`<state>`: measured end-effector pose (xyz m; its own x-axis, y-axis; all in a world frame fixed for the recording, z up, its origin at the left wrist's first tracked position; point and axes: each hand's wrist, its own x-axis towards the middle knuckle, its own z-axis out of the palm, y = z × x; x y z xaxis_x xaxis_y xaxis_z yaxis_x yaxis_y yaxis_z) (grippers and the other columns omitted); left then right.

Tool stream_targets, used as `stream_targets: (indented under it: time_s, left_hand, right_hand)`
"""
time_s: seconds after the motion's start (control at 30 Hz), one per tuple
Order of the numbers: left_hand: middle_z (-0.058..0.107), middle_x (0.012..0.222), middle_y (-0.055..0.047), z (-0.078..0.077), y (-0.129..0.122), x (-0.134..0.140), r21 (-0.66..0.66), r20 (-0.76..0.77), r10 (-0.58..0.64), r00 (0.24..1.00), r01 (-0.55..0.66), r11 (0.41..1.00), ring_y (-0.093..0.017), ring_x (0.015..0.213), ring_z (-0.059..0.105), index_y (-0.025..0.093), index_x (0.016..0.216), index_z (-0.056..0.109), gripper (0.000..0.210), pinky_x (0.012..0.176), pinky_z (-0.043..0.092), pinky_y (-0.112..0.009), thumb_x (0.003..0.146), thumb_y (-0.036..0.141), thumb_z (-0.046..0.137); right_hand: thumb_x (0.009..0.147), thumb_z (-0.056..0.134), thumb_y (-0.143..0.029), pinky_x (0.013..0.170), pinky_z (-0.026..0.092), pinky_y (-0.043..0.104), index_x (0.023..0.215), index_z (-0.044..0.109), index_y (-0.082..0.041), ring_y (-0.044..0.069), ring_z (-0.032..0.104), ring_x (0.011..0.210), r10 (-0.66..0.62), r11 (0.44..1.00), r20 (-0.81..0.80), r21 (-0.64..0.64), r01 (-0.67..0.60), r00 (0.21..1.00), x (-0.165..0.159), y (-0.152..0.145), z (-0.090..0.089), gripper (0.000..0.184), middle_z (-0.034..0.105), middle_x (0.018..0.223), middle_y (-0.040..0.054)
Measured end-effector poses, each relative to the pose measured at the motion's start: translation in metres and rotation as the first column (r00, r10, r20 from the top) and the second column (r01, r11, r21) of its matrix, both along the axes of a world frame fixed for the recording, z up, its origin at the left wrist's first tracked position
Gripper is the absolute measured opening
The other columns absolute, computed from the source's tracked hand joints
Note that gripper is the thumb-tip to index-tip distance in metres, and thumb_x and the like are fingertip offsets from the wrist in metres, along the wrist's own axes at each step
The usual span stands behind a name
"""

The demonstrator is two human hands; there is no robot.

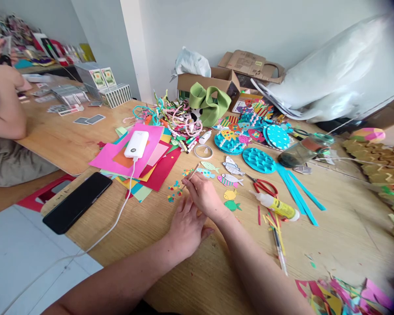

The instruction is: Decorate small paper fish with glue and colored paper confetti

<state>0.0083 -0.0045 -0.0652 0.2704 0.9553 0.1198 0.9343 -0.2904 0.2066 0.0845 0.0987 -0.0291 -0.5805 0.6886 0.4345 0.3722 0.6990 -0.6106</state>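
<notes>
Left of the red scissors (265, 186), the right hand (204, 193) pinches what seems a thin stick (194, 171); steady it against the loosely spread, empty left hand (184, 229)

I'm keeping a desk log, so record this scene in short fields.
Right hand: holds a thin stick
Left hand: palm down, partly hidden by the right hand
Just beyond hands: small coloured dots
To the right: paper fish, scissors, glue bottle
To the left: phone; power bank on coloured sheets
Far left: another person's arm
</notes>
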Motion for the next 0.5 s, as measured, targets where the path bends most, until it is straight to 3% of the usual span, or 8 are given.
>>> stream_targets:
  time_s: [0.27, 0.37, 0.5]
  left_hand:
    - [0.052, 0.137, -0.016, -0.002, -0.001, 0.001, 0.016, -0.005, 0.010, 1.000, -0.010, 1.000, -0.037, 0.137, 0.037, 0.019, 0.124, 0.061, 0.050, 0.112, 0.029, -0.057, 0.091, 0.056, 0.052]
    - [0.047, 0.143, -0.016, -0.003, -0.001, 0.000, 0.034, -0.007, 0.011, 1.000, -0.010, 0.999, -0.037, 0.139, 0.034, 0.022, 0.130, 0.056, 0.052, 0.111, 0.031, -0.056, 0.092, 0.055, 0.052]
    - [0.042, 0.149, -0.017, -0.001, -0.001, -0.001, 0.046, -0.013, 0.012, 1.000, -0.011, 0.999, -0.038, 0.140, 0.033, 0.026, 0.139, 0.049, 0.055, 0.110, 0.033, -0.056, 0.092, 0.055, 0.052]
  right_hand:
    - [0.099, 0.043, -0.034, 0.068, 0.047, 0.031, 0.075, 0.054, -0.022, 0.018, 0.060, 0.071, -0.074, 0.995, -0.110, -0.082, 0.065, 0.991, 0.003, 0.003, -0.001, 0.029, 0.063, 0.073, 0.0040]
    - [0.098, 0.045, -0.039, 0.065, 0.047, 0.029, 0.074, 0.056, -0.021, 0.017, 0.061, 0.068, -0.127, 0.988, -0.172, -0.108, 0.110, 0.977, 0.012, 0.008, 0.009, 0.032, 0.064, 0.071, 0.0037]
    - [0.097, 0.045, -0.047, 0.058, 0.044, 0.027, 0.076, 0.059, -0.019, 0.014, 0.060, 0.060, -0.301, 0.949, -0.282, -0.182, 0.257, 0.911, 0.029, 0.015, 0.028, 0.037, 0.064, 0.065, 0.0018]
